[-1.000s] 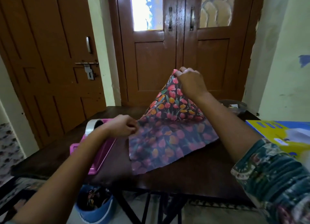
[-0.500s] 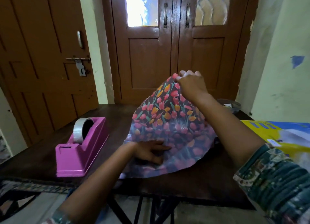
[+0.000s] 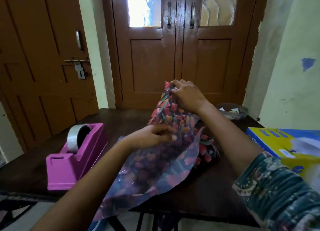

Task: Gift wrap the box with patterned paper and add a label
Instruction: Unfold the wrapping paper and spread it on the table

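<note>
Brown double doors (image 3: 147, 66) behind; dark wooden counter (image 3: 121, 123) before them. Across its middle sprawls the patterned paper (image 3: 155, 170): near edge hanging over the front, far end lifted into a peak, long axis running away from the person. At the right edge sits a yellow-and-blue box (image 3: 284, 149), apart from the sheet and nearer the right arm. On the left stands a pink tape dispenser (image 3: 76, 154), clear of the paper. Far right, a grey bowl (image 3: 232, 111). At the peak the right hand (image 3: 187, 96) pinches the sheet. Mid-sheet, the left hand (image 3: 152, 137) has its fingers loosely bent and blurred — grip cannot be told. The box likely goes under the paper next; the right forearm crosses that path.
</note>
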`<state>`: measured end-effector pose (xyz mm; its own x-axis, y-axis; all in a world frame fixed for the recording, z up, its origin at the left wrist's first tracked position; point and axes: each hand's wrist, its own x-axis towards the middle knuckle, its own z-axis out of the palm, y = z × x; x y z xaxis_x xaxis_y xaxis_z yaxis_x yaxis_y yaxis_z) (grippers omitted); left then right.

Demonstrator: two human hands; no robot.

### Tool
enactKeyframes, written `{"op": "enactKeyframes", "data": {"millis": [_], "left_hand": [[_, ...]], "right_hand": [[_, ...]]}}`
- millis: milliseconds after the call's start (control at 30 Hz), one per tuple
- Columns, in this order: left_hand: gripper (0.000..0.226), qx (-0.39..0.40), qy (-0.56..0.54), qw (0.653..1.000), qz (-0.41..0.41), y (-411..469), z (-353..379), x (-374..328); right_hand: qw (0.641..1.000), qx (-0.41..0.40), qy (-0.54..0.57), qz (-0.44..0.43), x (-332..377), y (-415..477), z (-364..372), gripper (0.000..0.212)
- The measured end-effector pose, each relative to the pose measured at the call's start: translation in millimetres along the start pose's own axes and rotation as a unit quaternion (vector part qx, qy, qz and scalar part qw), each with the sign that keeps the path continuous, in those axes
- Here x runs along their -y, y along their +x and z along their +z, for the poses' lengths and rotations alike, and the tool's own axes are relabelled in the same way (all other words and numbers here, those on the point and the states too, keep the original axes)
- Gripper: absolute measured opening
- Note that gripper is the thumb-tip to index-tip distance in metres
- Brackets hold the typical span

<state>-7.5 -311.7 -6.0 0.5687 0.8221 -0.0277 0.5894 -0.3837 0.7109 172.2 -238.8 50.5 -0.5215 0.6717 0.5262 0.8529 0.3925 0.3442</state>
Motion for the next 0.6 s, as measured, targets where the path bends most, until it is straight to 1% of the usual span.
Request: {"op": "enactKeyframes", "data": {"millis": [33,67,100,133,167,200,267,333,400,467,533,567,600], "left_hand": [[0.039,0.021,-0.048,0.999,0.004,2,3,-7],[0.056,0.052,-0.028,0.998,0.010,4,10,-14],[0.076,0.077,0.028,0.997,0.012,6,19,-18],[0.092,0.086,0.092,0.992,0.013,8,30,-19],[0.098,0.076,0.145,0.986,0.023,12,38,-18],[0.096,0.054,0.174,0.983,0.038,17,43,-15],[0.085,0.021,0.181,0.982,0.048,22,47,-11],[0.075,0.014,0.161,0.987,0.015,23,44,-6],[0.067,0.013,0.126,0.992,-0.010,22,42,-2],[0.059,0.044,0.035,0.998,-0.010,18,40,-1],[0.052,0.094,-0.067,0.993,-0.016,12,39,-4],[0.047,0.107,-0.098,0.989,-0.023,10,38,-5],[0.041,0.101,-0.119,0.987,-0.025,11,38,-5]], "right_hand": [[1.000,0.015,0.014,0.001,-1,-1,-2,0.038],[0.999,0.029,0.021,0.000,-1,-1,-6,0.042],[0.999,0.040,0.023,-0.002,-2,0,-8,0.046],[0.999,0.049,0.022,-0.002,-2,0,-10,0.050],[0.998,0.059,0.016,0.000,-3,1,-12,0.054],[0.997,0.072,0.004,0.001,-4,0,-13,0.058],[0.994,0.104,-0.042,-0.001,-7,-5,-11,0.066],[0.989,0.117,-0.090,-0.013,-8,-11,-6,0.080],[0.988,0.108,-0.113,-0.011,-8,-18,1,0.090],[0.991,0.088,-0.093,0.029,-6,-25,6,0.094],[0.993,0.066,-0.042,0.089,-4,-33,10,0.096],[0.992,0.053,-0.008,0.116,-2,-38,11,0.096],[0.989,0.037,0.032,0.138,-1,-43,13,0.095]]}}
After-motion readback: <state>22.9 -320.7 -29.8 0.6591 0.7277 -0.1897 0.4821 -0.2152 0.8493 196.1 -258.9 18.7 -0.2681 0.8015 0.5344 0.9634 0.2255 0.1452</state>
